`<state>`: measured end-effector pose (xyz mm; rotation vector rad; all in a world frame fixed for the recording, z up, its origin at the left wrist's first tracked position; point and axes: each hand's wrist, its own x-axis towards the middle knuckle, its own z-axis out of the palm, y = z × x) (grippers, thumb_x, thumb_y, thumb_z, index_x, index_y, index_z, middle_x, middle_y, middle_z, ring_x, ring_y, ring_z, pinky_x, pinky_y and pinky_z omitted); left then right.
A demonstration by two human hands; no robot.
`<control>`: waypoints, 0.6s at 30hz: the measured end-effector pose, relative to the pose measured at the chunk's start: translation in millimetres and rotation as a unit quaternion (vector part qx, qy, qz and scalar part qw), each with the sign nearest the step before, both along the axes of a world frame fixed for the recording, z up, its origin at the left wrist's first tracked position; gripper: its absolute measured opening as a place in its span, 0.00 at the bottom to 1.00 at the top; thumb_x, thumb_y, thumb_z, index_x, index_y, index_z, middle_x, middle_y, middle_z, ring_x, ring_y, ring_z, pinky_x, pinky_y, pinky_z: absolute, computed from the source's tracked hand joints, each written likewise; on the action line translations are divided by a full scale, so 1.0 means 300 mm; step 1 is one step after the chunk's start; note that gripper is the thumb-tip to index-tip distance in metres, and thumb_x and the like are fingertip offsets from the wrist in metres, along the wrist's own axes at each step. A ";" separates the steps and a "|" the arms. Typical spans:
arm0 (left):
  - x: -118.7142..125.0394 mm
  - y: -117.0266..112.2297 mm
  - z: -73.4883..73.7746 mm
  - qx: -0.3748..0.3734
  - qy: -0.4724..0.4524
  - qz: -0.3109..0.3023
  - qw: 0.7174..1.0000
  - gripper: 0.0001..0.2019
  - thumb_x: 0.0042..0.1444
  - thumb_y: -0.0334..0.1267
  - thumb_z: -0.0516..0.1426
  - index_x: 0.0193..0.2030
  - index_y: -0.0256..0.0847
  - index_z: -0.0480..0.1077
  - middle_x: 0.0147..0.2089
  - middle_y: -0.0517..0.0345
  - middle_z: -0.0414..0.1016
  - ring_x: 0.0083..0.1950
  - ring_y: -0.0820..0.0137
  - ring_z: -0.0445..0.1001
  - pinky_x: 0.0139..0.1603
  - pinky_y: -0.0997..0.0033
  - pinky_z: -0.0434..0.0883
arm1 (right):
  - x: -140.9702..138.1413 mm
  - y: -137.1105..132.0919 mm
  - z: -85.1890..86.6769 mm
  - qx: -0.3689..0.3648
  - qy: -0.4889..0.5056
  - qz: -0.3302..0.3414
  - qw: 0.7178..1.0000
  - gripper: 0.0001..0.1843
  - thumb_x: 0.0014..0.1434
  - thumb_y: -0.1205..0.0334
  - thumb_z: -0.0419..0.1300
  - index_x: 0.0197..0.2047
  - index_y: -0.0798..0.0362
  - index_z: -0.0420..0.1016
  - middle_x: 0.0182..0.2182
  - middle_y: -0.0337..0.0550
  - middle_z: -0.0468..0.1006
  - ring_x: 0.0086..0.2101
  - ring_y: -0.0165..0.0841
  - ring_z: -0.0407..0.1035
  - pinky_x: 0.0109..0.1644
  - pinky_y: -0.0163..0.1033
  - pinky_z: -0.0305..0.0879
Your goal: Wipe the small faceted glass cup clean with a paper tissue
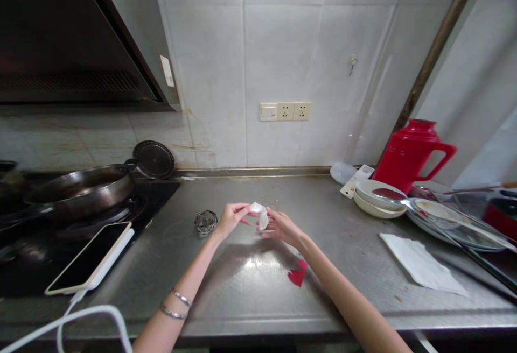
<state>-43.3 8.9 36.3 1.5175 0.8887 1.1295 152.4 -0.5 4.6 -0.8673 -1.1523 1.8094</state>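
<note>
The left hand point(234, 218) pinches one end of a small white scrap point(263, 219), likely paper, above the metal counter point(323, 197), while the right hand's fingertips grasp its other side. Light, steady pinches near the edges should best avoid tearing it.

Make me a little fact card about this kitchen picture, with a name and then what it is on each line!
Place: steel counter
Left hand: holds a small white piece
Right hand: holds the same piece
Left of the hands: small dark-looking round dish
Between the forearms: red heart-like piece, ragged on one side
On the stove: metal pan
Far right: red jug with a handle, behind pale bowls
Front right: white sheet, lying flat
</note>
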 end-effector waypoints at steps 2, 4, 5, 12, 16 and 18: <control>-0.035 -0.025 0.021 -0.005 -0.003 0.003 1.000 0.17 0.48 0.45 0.61 0.39 0.32 0.76 0.38 0.47 0.80 0.42 0.58 0.78 0.30 0.68 0.76 | -0.018 -0.016 0.018 0.006 0.016 -0.003 1.000 0.20 0.54 0.49 0.62 0.46 0.53 0.72 0.37 0.46 0.77 0.35 0.34 0.75 0.34 0.36 0.72; -0.078 -0.049 0.028 -0.013 -0.013 0.015 1.000 0.16 0.47 0.44 0.62 0.37 0.32 0.77 0.37 0.47 0.80 0.41 0.60 0.77 0.32 0.67 0.76 | -0.043 -0.029 0.033 0.014 0.035 0.009 0.999 0.20 0.53 0.53 0.64 0.48 0.51 0.72 0.39 0.44 0.76 0.37 0.33 0.74 0.34 0.34 0.71; -0.100 -0.062 0.027 -0.016 -0.018 0.017 1.000 0.15 0.47 0.44 0.62 0.36 0.32 0.77 0.38 0.47 0.80 0.41 0.60 0.77 0.33 0.67 0.76 | -0.059 -0.035 0.039 0.014 0.047 0.020 0.999 0.20 0.53 0.52 0.64 0.48 0.50 0.72 0.40 0.44 0.76 0.37 0.34 0.74 0.33 0.35 0.71; -0.251 -0.163 -0.010 -0.043 0.010 0.093 0.995 0.16 0.43 0.44 0.65 0.35 0.32 0.77 0.36 0.49 0.80 0.36 0.64 0.77 0.38 0.68 0.73 | -0.221 -0.053 0.048 0.061 -0.013 0.041 0.997 0.25 0.47 0.59 0.68 0.50 0.54 0.72 0.31 0.42 0.76 0.29 0.29 0.71 0.29 0.31 0.66; -0.340 -0.219 -0.046 -0.078 0.023 0.094 0.992 0.30 0.36 0.36 0.67 0.50 0.33 0.71 0.44 0.48 0.78 0.40 0.64 0.76 0.33 0.70 0.72 | -0.324 -0.040 0.021 0.213 -0.205 0.015 0.955 0.20 0.48 0.62 0.63 0.46 0.57 0.74 0.33 0.44 0.78 0.28 0.30 0.70 0.28 0.32 0.64; -0.380 -0.238 -0.070 -0.090 0.046 0.104 0.989 0.32 0.35 0.36 0.67 0.52 0.32 0.69 0.44 0.47 0.78 0.39 0.65 0.75 0.31 0.72 0.71 | -0.376 -0.039 0.004 0.265 -0.258 0.017 0.929 0.15 0.47 0.66 0.63 0.40 0.58 0.76 0.31 0.43 0.78 0.29 0.31 0.71 0.30 0.32 0.63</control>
